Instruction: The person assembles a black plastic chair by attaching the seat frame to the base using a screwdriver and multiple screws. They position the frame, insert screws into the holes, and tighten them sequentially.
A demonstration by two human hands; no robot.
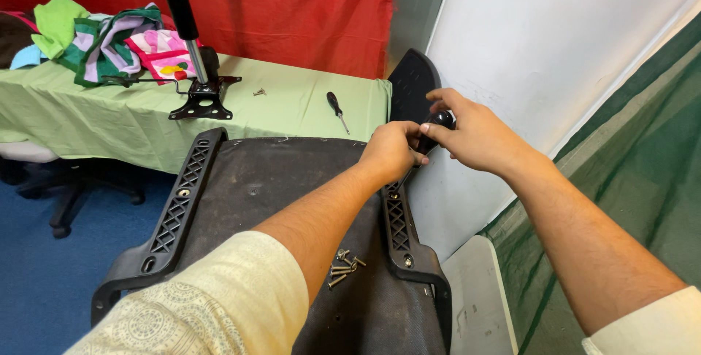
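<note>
Head view: I am looking down on an upturned chair seat (pixel 277 202) with its fabric underside facing up and a black armrest bracket running along each long edge. I am closing my left hand (pixel 391 152) into a loose fist at the far end of the right-side bracket (pixel 400 227), steadying the lower part of a screwdriver (pixel 431 132); my right hand (pixel 475 134) is wrapping thumb and fingers (pixel 438 98) around its black handle, with the tool angled down toward the bracket. The left-side bracket (pixel 179 205) is lying seated along the opposite edge, and I can make out what looks like fastener hardware in two of its holes. A small heap of loose screws (pixel 342 267) is resting on the seat underside beside my left forearm, so I am judging the fastening work partly done, with several screws not yet placed. On the green-covered table (pixel 292 107) beyond, a second screwdriver (pixel 336 110), a single loose screw (pixel 258 92) and the chair's tilt mechanism (pixel 201 99) are lying well apart from my hands. The screwdriver tip and the screw it may be engaging are hidden behind my left fist, and I cannot tell whether that screw is tight. The seat's near edge is cut off by my sleeves.
</note>
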